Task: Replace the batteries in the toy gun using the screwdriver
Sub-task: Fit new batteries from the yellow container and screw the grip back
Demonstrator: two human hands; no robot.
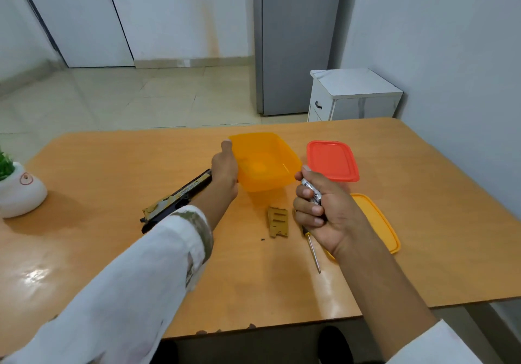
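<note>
Batteries out, cover off: right hand fingers clench shiny cylindrical batteries; left hand grasps the smooth translucent tub. Toy gun lies left of those fingers, ribbed tan cover between both, steel-shafted screwdriver beneath the right; next, probably, sorting cells

Left hand outstretched, thumb hooked; right hand clenched (thumb uppermost).

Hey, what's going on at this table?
A person is partway through a battery swap. Their left hand grips the rim of a yellow tub, and their right hand holds silvery batteries. The toy gun lies on the table; its tan cover and the screwdriver lie nearby.
</note>
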